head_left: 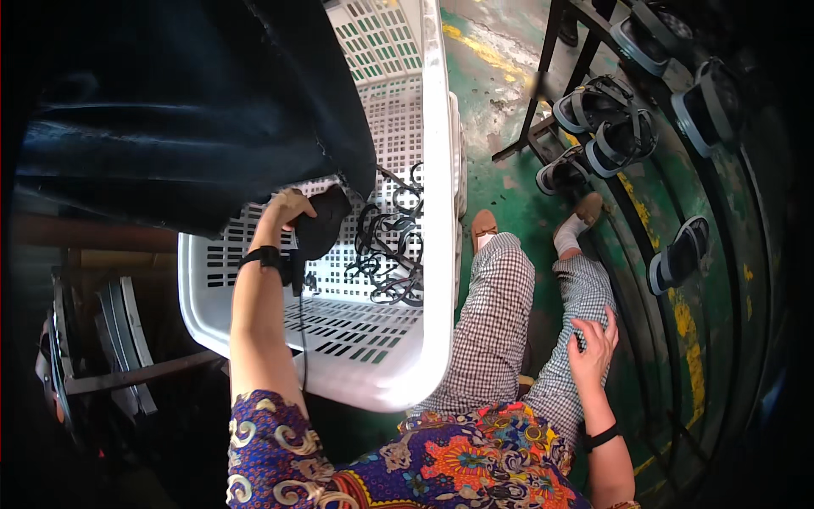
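Note:
My left hand [292,205] reaches into a white plastic basket [437,254], under the edge of a large black sheet [182,119] that drapes over the basket's far left part. Its fingers are closed on a flat, dark piece with a rounded edge [326,225], whose kind I cannot make out. Beside that piece, a loose tangle of thin black straps [394,246] lies in the basket. My right hand [595,346] hovers by my right knee with its fingers apart, holding nothing.
On the right, grey and black sandals [623,140] hang along a dark metal rack [543,140]. One single sandal [680,254] sits lower on it. Green floor [500,187] with worn yellow lines lies beneath. Dark shelving with pale strips [127,339] stands at left.

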The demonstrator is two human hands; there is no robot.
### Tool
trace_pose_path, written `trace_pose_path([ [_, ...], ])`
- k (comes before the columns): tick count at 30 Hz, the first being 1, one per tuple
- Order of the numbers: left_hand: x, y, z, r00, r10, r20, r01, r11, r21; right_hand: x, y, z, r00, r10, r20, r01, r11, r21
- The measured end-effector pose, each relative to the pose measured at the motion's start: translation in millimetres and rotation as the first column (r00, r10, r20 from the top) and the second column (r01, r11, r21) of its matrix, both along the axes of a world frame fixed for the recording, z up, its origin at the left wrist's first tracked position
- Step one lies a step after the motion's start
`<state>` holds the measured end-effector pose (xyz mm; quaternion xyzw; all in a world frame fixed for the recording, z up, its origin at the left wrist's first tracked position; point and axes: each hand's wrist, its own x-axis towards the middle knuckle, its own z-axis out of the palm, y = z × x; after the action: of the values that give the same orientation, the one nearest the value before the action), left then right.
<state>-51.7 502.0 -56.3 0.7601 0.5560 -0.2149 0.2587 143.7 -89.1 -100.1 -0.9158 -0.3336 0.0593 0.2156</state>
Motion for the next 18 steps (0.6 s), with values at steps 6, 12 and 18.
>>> trace_pose_path([
  [6,-12.7,-82.8,153.3,0.854,-0.509,0.106,0.493,0.858,0.144,4.0,-14.7,-0.1,0.999,0.035,0.029,-0.037,0.995,0.089],
  [12,-46.3,-240.6,292.3,0.559,-0.751,0.351,0.556,0.654,0.513,-0.7,7.6,59.5,0.351,0.249,-0.903,0.400,0.832,0.385],
  [18,-38.0,-356.1,300.3,0.126,-0.991,-0.033,0.585,0.047,0.810,-31.2,6.8,117.0,0.024,0.605,-0.795,0.364,0.736,0.571],
])
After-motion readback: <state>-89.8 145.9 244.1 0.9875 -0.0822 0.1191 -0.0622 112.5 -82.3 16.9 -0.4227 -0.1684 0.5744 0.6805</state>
